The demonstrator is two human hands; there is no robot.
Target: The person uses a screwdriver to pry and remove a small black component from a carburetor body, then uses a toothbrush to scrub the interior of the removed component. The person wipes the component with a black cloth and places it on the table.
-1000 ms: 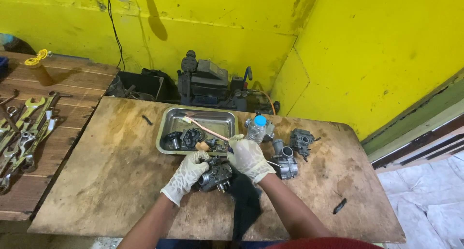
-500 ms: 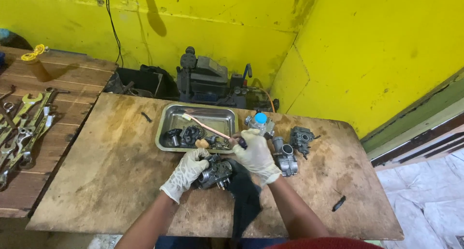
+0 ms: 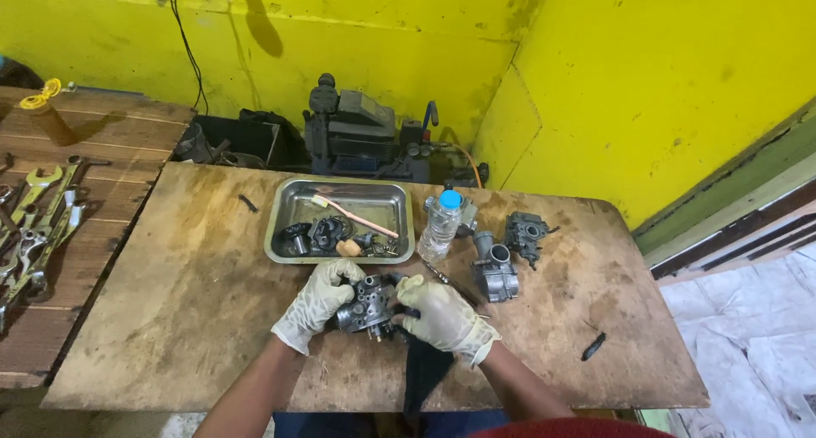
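- The left hand [image 3: 316, 305], in a pale glove, is wrapping around the left side of a dark metal carburetor body [image 3: 369, 303], fingers curled over its top edge in a firm hold
- The right hand [image 3: 440, 316], gloved the same way, is closing on the right side of that same carburetor body, so both hands are clasping it between them
- The carburetor body is sitting low over the wooden table [image 3: 187, 302], near its front edge and just in front of the metal tray [image 3: 289, 209], with its holed face turned upward
- A dark cloth [image 3: 422, 372] is lying under the right wrist and hanging over the table's front edge
- The metal tray is holding small dark parts, a tan lump and a toothbrush [image 3: 355, 215] lying slantwise across it
- A clear plastic bottle [image 3: 441, 226] with a blue cap is standing just right of the tray
- A second carburetor [image 3: 493, 268] is lying right of the bottle, and a third carburetor [image 3: 526, 235] is resting beyond it, near the back edge
- A thin tool [image 3: 449, 283] is lying on the table between the right hand and the second carburetor
- A small black piece [image 3: 593, 346] is lying well apart on the right part of the table, and another small dark bit [image 3: 247, 203] is lying left of the tray
- Wrenches [image 3: 38, 226] are lying in a row on the plank bench [image 3: 119, 141] to the left
- A dark machine [image 3: 357, 136] is standing behind the table against the yellow wall [image 3: 646, 73]
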